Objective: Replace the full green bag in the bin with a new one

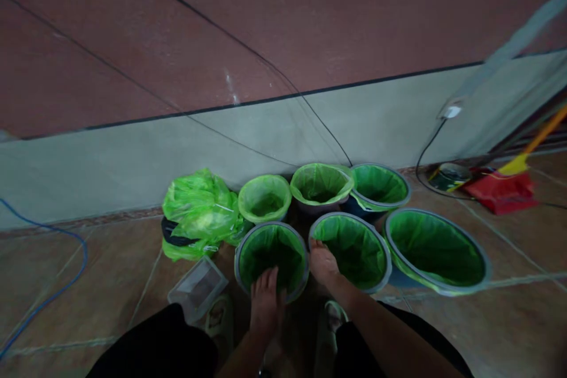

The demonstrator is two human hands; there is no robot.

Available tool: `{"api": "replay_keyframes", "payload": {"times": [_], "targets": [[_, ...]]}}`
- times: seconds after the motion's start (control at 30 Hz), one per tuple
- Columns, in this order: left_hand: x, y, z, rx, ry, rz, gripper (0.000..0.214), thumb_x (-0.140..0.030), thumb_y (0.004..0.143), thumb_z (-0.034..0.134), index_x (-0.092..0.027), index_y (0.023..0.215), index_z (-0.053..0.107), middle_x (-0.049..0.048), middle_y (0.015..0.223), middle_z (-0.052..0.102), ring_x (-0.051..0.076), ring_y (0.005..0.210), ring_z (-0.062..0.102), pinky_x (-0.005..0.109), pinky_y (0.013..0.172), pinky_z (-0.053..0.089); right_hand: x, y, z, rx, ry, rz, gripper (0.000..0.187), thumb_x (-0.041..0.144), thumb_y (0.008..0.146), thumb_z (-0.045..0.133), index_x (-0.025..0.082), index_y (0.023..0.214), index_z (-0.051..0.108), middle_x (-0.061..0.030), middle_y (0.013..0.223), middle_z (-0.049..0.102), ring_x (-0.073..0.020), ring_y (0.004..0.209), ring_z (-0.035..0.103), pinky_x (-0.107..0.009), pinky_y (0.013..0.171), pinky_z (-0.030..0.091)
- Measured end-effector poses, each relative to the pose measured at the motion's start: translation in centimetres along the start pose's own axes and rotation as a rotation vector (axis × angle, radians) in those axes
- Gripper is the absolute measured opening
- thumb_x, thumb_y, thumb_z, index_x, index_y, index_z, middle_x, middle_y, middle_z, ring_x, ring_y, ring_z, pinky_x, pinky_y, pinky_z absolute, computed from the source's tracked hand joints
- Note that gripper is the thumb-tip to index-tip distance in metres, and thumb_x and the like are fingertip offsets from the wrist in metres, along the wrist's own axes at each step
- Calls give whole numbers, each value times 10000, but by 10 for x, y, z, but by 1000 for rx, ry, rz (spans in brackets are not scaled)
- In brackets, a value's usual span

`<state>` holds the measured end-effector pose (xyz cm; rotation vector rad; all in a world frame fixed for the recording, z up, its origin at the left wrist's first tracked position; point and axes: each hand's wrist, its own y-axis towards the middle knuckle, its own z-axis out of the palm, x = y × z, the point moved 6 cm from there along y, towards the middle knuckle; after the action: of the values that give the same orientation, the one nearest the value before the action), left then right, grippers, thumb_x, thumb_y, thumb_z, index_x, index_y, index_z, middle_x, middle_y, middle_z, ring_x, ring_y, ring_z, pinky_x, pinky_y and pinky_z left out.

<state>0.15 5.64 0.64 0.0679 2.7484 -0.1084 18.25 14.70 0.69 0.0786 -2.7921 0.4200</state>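
My left hand (pixel 264 298) reaches over the near rim of a trash bin (pixel 239 269) lined with a green bag. Its fingers are stretched out and somewhat blurred, and nothing shows in them. At the left rim of the neighbouring lined trash bin (pixel 374 283) is my right hand (pixel 323 261), its fingers bent over the edge. Another lined trash bin (pixel 443 248) stands to the right. Behind, along the wall, are three more: a light-green-lined trash bin (pixel 266 196), a second lined trash bin (pixel 321 182) and a grey-rimmed trash bin (pixel 381 183).
A heap of bright green plastic bags (pixel 201 207) lies left of the bins, with a clear plastic box (pixel 199 284) in front. To the right are a red dustpan (pixel 502 190), a dark can (pixel 449 177) and a black cord (pixel 420 159). A blue cable (pixel 66 290) crosses the tiles at left.
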Motion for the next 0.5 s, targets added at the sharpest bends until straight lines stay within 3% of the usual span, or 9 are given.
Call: {"api": "replay_keyframes", "payload": {"times": [0.1, 0.17, 0.23, 0.33, 0.5], "targets": [[45, -1, -25, -303, -168, -441, 641, -354, 887, 520, -71, 1443, 375, 239, 1418, 472, 326, 1317, 471, 479, 1061, 413, 11, 0, 1, -13, 4, -56, 451, 116, 909, 414, 80, 1343, 529, -157, 1246, 637, -224, 1185, 572, -294, 1012, 401], [71, -5, -18, -283, -398, -716, 635, -334, 844, 592, -62, 1392, 419, 245, 1304, 568, 320, 1227, 561, 446, 966, 497, 17, 0, 3, 2, -4, -80, 431, 138, 903, 445, 73, 1316, 550, -155, 1234, 642, -229, 1170, 580, -282, 1003, 402], [83, -7, 2, -118, -692, -874, 454, -254, 825, 598, -83, 1243, 550, 188, 1069, 691, 282, 1029, 674, 386, 820, 564, 21, -1, 4, 9, -19, -81, 430, 147, 892, 472, 58, 1303, 557, -176, 1231, 638, -248, 1155, 586, -284, 989, 411], [80, -11, 21, 48, -938, -952, 202, -169, 794, 569, -94, 961, 654, 100, 741, 695, 217, 705, 700, 307, 623, 566, 25, -1, 1, 0, -38, -84, 410, 123, 887, 456, 72, 1275, 579, -169, 1196, 650, -252, 1131, 592, -284, 979, 412], [78, -25, 9, 3, -833, -913, 34, -127, 722, 620, -117, 739, 648, 50, 603, 635, 197, 669, 658, 252, 559, 503, 46, -2, -4, -10, 40, -206, 414, 148, 911, 440, 100, 1303, 566, -149, 1277, 618, -218, 1177, 568, -276, 1027, 385]]}}
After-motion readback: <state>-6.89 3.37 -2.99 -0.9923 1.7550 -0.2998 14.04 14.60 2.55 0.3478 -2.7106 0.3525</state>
